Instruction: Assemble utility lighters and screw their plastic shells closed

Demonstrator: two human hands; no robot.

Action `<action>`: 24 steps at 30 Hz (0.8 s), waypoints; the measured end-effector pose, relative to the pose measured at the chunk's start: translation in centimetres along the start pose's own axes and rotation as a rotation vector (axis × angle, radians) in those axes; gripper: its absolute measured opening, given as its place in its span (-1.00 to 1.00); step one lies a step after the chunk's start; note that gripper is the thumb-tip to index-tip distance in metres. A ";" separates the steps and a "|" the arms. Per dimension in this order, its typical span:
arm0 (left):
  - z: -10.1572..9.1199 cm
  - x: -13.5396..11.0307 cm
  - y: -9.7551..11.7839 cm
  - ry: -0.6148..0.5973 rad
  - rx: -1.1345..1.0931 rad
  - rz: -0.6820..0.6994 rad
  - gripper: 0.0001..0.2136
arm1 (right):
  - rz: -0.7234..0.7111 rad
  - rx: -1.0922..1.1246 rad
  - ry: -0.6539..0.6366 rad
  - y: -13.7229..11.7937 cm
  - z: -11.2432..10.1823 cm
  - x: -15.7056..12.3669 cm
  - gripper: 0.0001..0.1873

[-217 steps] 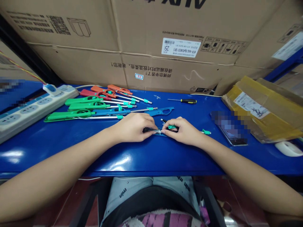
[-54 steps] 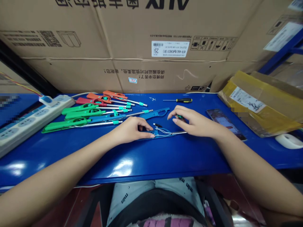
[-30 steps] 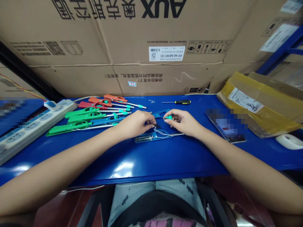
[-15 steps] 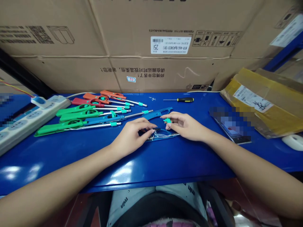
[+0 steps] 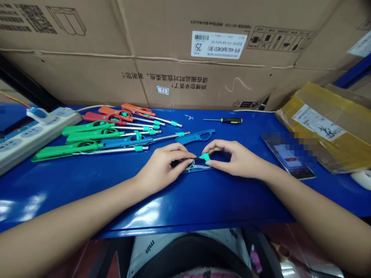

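Observation:
On the blue table (image 5: 185,197) lies an opened blue lighter shell (image 5: 193,166) with thin white wires showing. My left hand (image 5: 162,166) rests curled on its left part, fingertips pressing it down. My right hand (image 5: 232,157) pinches a small teal plastic piece (image 5: 205,156) between thumb and forefinger, right above the shell's middle. The other blue half-shell (image 5: 197,136) lies just behind the hands.
Several long green, blue, red and orange lighters (image 5: 110,133) lie at the back left beside a white power strip (image 5: 31,129). A small screwdriver (image 5: 228,120) lies at the back, a phone (image 5: 286,156) and a taped package (image 5: 327,125) at the right. Cardboard boxes (image 5: 174,50) wall the rear.
My right hand has brought the teal piece down closer to the shell and to my left fingertips. The head view has shifted slightly.

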State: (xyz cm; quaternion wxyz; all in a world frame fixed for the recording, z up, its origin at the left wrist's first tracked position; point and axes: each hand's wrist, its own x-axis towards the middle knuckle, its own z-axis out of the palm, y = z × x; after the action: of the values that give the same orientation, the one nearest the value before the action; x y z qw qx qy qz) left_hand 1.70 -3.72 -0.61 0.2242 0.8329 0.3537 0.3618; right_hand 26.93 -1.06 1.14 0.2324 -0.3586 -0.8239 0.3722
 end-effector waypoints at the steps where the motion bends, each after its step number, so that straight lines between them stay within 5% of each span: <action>1: 0.0 0.0 0.0 0.001 0.002 0.008 -0.82 | -0.002 -0.009 0.000 0.0 -0.2 0.0 -0.79; 9: 0.1 0.1 0.1 0.011 0.006 -0.006 -0.83 | -0.117 -0.131 -0.032 0.2 -0.6 0.0 -0.83; 24: 0.5 0.0 0.2 0.059 -0.002 -0.010 -0.85 | -0.073 -0.076 0.093 -0.1 1.1 0.1 -0.78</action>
State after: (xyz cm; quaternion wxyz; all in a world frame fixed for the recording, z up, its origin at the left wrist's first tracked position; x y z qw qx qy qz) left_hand 2.21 -3.91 -0.81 0.2163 0.8199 0.3642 0.3852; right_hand 26.04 -1.52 0.57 0.2703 -0.3537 -0.8383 0.3148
